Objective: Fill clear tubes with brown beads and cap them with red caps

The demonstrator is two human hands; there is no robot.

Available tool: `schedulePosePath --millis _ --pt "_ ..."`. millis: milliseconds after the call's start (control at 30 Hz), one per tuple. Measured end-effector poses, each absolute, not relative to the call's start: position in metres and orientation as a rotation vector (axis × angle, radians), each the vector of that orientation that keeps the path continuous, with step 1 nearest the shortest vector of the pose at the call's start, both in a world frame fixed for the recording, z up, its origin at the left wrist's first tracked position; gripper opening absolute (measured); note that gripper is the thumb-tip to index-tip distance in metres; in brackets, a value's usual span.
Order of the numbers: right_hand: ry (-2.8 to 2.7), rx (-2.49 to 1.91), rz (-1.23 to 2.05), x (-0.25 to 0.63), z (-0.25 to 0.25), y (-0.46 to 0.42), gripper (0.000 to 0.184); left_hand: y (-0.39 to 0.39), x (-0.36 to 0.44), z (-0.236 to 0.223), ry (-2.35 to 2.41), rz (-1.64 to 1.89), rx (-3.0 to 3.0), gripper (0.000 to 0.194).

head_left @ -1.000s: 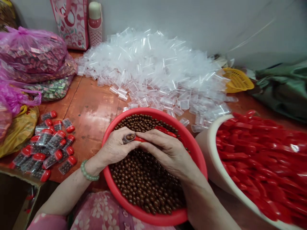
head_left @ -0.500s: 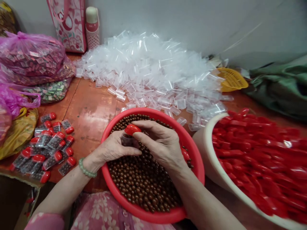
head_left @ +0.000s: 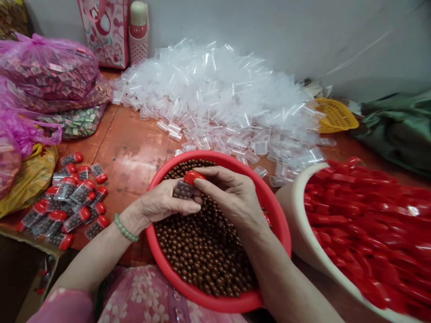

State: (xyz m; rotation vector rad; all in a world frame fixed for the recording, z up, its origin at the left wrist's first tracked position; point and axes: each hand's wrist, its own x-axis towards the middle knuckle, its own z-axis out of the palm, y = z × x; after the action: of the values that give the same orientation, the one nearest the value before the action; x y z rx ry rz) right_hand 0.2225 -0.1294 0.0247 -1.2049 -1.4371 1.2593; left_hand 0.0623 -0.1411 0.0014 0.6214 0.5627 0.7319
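Observation:
Over a red basin [head_left: 157, 269] of glossy brown balls [head_left: 202, 255], my two hands meet at one small container. My left hand [head_left: 164, 199], with a green bead bracelet at the wrist, is closed around the clear plastic container [head_left: 182, 190], which has brown balls inside. The fingers and thumb of my right hand [head_left: 232, 193] pinch a red cap [head_left: 194, 176], which sits at the container's top end. Whether the cap is pressed fully on, I cannot tell. Another red piece [head_left: 267, 217] shows inside the basin, partly behind my right forearm.
Capped filled containers [head_left: 72, 197] lie in a group at left, near tied plastic bags [head_left: 57, 76]. Behind the basin rises a heap of clear empty containers [head_left: 215, 98], with a yellow scoop [head_left: 336, 115] beside it. A white tub [head_left: 299, 211] of red caps [head_left: 367, 224] stands at right.
The red cap has gone from being held above the container, tilted, to sitting at its top end. The filled container shows more clearly in my left hand. The camera view has shifted slightly.

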Motion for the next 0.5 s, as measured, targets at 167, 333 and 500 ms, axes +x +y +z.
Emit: schedulePosePath --millis 167,333,500 --pt "-1.353 -1.175 1.343 0.220 0.025 -0.127 0.021 -0.136 0.062 0.002 0.551 0.697 0.450 0.075" --pt "-1.328 -1.155 1.347 0.213 0.032 -0.127 0.020 -0.132 0.069 -0.002 0.578 0.720 0.451 0.088" --pt "-1.317 -1.112 1.381 0.206 0.034 -0.129 0.021 -0.132 0.072 0.000 0.583 0.779 0.523 0.082"
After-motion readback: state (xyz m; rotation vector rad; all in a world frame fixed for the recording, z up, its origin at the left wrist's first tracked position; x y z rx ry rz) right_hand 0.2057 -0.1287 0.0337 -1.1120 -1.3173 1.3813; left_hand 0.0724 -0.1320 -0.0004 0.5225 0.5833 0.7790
